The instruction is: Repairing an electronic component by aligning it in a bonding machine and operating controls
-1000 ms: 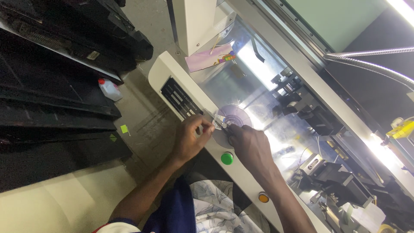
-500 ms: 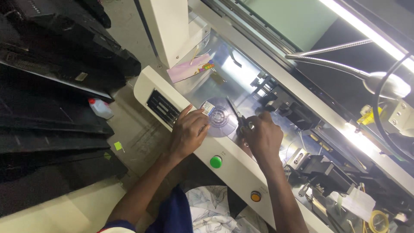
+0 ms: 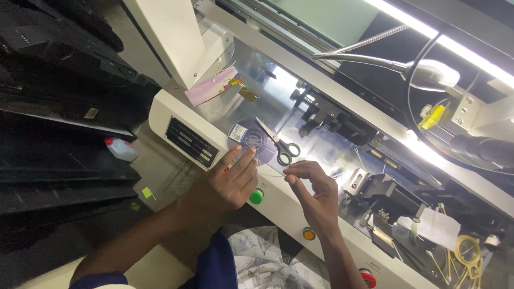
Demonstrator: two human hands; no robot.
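- The fine thread [image 3: 270,172] is a pale line just above the white front panel [image 3: 278,206] of the machine. It runs between the two hands, in front of the clear round disc [image 3: 256,143].
- The right hand [image 3: 316,198] has thumb and forefinger pressed together, and its grip seems to pinch one end of the thread. The other fingers are curled loosely.
- The left hand [image 3: 227,184] lies flat on the panel edge, fingers stretched and close together. It grips nothing that I can see. I cannot tell if the other end of the thread is under its fingertips.
- My judgement: the step in hand is fine work with the thread, held between the hands. A further move calls for a steady pinch and small, slow motion.
- Just behind the hands, on the shiny metal worktop [image 3: 251,104], are scissors with green handles [image 3: 278,145] touching the disc, and a small square packet [image 3: 237,132] on its rim.
- A green button [image 3: 256,196] sits between the wrists, and an orange button [image 3: 308,233] is beside the right forearm.
- Open room is toward the pink cloth [image 3: 211,85]. To the right, black clamps [image 3: 329,120] stand near, and the gooseneck lamp [image 3: 428,72] hangs above.
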